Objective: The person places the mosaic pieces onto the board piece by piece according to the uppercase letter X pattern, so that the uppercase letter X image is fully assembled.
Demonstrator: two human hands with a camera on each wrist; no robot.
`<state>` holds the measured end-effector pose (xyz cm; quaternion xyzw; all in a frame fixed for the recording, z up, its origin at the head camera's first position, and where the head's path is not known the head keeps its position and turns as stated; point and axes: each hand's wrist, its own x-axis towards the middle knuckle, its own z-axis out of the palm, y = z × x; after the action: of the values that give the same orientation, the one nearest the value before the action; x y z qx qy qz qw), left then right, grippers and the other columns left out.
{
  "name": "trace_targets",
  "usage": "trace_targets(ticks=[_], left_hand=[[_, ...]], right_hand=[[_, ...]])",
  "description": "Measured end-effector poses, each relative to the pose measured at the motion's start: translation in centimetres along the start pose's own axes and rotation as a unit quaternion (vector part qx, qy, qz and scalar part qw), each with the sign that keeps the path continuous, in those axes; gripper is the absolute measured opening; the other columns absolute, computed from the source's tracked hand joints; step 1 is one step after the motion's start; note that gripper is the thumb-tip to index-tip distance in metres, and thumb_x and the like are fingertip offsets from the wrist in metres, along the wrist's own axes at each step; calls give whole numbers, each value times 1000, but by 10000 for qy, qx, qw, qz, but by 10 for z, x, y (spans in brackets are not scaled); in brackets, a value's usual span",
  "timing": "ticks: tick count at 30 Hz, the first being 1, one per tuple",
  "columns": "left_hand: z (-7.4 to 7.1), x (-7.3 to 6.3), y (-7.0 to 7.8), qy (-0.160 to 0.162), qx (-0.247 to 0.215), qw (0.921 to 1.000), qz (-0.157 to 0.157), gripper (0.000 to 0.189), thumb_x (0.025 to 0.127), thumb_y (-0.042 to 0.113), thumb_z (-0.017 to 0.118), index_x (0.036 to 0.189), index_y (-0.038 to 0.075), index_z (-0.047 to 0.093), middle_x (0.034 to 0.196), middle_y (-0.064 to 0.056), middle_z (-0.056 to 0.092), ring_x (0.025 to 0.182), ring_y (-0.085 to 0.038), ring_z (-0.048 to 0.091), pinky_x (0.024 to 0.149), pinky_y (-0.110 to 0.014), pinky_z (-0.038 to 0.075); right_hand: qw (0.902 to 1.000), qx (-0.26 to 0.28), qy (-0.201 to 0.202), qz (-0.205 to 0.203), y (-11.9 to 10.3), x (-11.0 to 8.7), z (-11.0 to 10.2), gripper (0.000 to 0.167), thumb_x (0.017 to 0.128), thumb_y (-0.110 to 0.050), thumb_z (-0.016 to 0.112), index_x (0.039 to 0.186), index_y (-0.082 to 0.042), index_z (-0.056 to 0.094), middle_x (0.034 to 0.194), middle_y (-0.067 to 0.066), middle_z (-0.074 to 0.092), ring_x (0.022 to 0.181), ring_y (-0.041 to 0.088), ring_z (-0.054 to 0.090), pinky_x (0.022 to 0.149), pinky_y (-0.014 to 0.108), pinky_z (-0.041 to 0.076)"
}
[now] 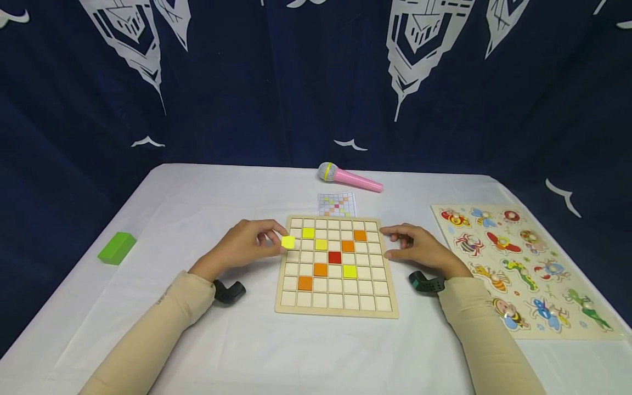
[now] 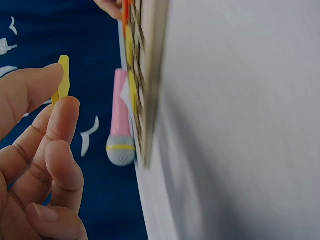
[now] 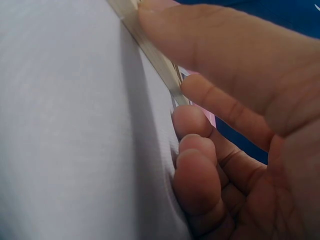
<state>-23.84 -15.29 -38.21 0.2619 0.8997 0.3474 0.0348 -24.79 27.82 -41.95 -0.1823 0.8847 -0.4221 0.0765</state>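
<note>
Between the thumb and index finger of my left hand (image 1: 250,241) a small yellow square tile (image 1: 288,242) is pinched, held at the left edge of a wooden grid board (image 1: 337,315). The left wrist view shows this tile (image 2: 63,80) edge-on, raised off the table. On the board, coloured squares sit among pale ones: a red tile (image 1: 334,258) near the middle, several orange ones such as the orange tile (image 1: 305,283), and several yellow ones such as the yellow tile (image 1: 349,271). My right hand (image 1: 417,247) rests by the board's right edge, thumb and index fingertips against it, other fingers loosely bent.
Just behind the board lies a small printed pattern card (image 1: 337,204), with a pink microphone (image 1: 353,178) beyond it. A green block (image 1: 117,248) lies at far left. On the right is a large insect puzzle board (image 1: 530,269), partly under the right forearm.
</note>
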Motion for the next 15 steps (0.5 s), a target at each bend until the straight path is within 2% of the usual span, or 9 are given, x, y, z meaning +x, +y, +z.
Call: trace_targets(ticks=[8,15], left_hand=[[8,0,22,-76,-197,9998,-69,28,89,16,85,116,15,78,88,12,76,73,-14,59,68,-29,45],[21,4,45,-157,-219,9996,-40,29,89,21,88,116,13,78,86,14,75,64,-11,57,63,-28,43]], right_hand=[[10000,14,-6,1,-1,0,0,60,90,-7,88,143,9,63,109,12,58,86,18,48,75,25,41],[10000,22,6,14,0,0,0,61,90,-8,88,143,8,63,109,12,58,87,19,48,76,25,40]])
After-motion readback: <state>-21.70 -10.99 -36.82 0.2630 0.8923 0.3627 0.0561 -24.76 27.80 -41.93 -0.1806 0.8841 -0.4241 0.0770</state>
